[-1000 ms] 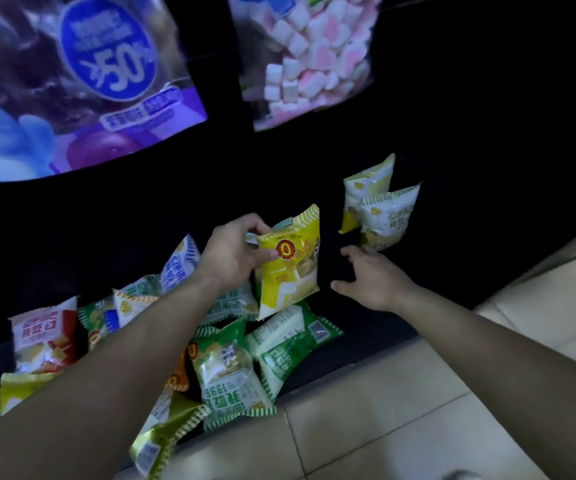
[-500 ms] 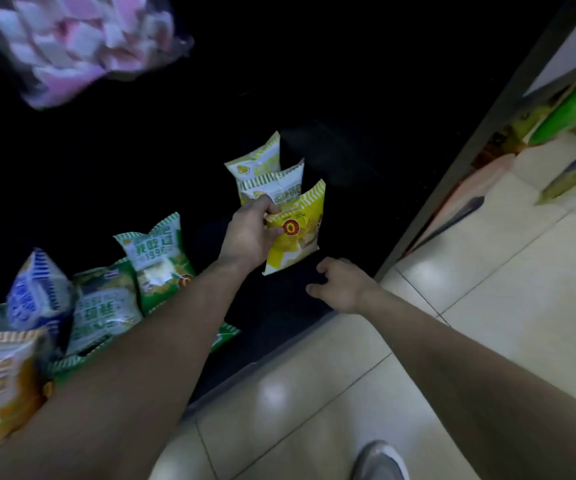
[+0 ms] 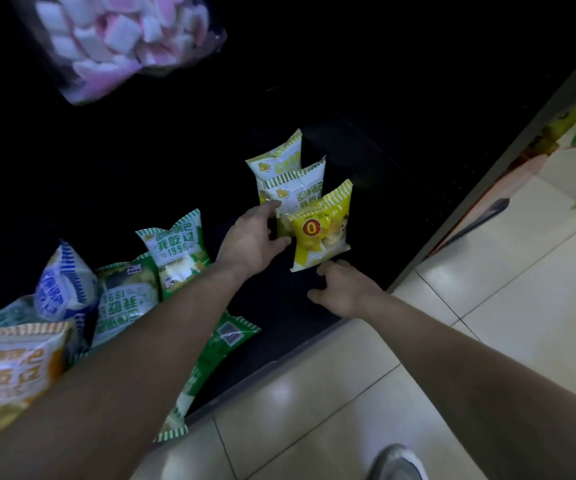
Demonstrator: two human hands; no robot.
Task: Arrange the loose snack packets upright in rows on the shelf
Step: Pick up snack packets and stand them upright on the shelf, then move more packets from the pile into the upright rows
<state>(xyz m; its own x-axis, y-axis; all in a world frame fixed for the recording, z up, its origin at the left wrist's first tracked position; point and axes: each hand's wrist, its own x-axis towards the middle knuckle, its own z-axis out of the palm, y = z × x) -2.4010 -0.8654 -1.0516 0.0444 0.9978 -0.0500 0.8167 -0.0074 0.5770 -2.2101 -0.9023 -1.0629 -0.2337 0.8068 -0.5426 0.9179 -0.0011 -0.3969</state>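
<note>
Three snack packets stand upright in a row near the right end of the dark shelf, one behind the other and overlapping. The pale yellow-green striped foil packet is at the back, the white-and-green foil packet is in the middle, and the bright yellow foil packet with a red circle on its face is nearest the front edge. The left hand pinches the left edge of the bright yellow foil packet, thumb on the face and fingers behind it. The right hand hovers low over the shelf just below that packet with fingers loosely curled, holding nothing; whether a fingertip touches the packet's bottom edge cannot be told

Toward the left end lie the loose ones: a green-and-white packet marked 1996 leaning upright, a green packet turned upside down beside it, a blue-and-white striped packet, and a blurred orange-and-white packet at the far left. A flat green packet lies at the front edge under the left forearm

A clear bag of pink and white marshmallows hangs above. Pale glossy floor tiles run along the front edge, with a grey shoe at the bottom
</note>
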